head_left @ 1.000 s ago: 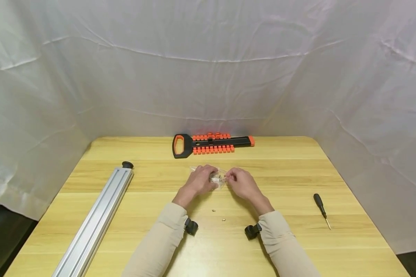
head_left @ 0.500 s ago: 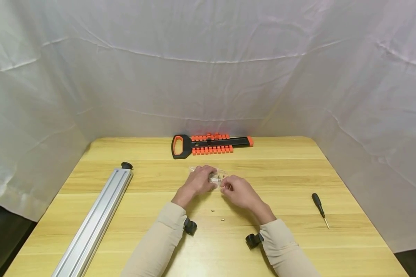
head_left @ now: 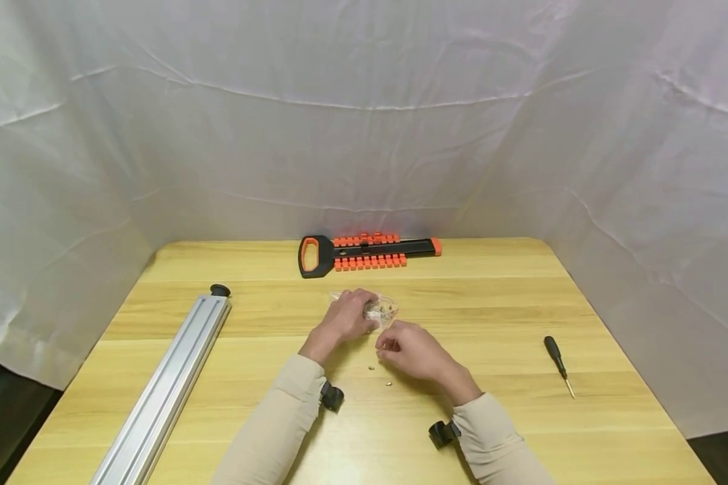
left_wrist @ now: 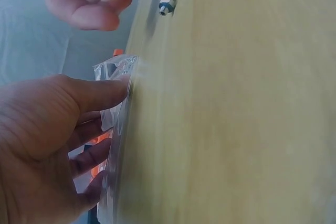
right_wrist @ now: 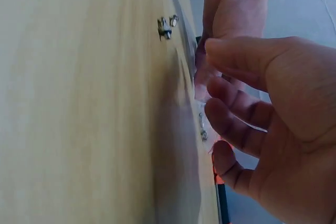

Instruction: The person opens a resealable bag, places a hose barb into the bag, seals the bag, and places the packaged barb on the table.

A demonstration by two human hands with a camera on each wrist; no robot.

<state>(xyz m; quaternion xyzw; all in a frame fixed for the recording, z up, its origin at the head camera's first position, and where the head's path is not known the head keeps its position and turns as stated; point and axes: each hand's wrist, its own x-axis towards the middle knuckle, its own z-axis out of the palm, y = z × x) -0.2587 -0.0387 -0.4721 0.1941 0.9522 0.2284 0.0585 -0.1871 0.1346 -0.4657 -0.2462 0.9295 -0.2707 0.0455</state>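
Note:
My left hand [head_left: 347, 316] holds a clear plastic bag [head_left: 385, 310] against the table, thumb on its near side in the left wrist view and fingers behind. Several small metal pieces show inside the bag. My right hand [head_left: 414, 350] hovers just to the right and nearer, fingers loosely curled. Between its thumb [right_wrist: 231, 53] and fingers no object shows in the right wrist view. Below it on the wood lie two tiny metal fittings, one fitting [head_left: 371, 368] slightly farther away and another fitting [head_left: 389, 384] closer. Their exact kind is too small to tell.
A black and orange handled tool rack [head_left: 370, 252] lies at the table's back edge. A long silver aluminium rail [head_left: 164, 391] with a black knob [head_left: 220, 290] runs along the left. At right rests a black-handled screwdriver [head_left: 556, 357]. Pale cloth [head_left: 364, 135] surrounds the table [head_left: 491, 303].
My right hand has drawn away from the bag, moving nearer and slightly left, toward the loose fittings. My left hand has stayed on the bag.

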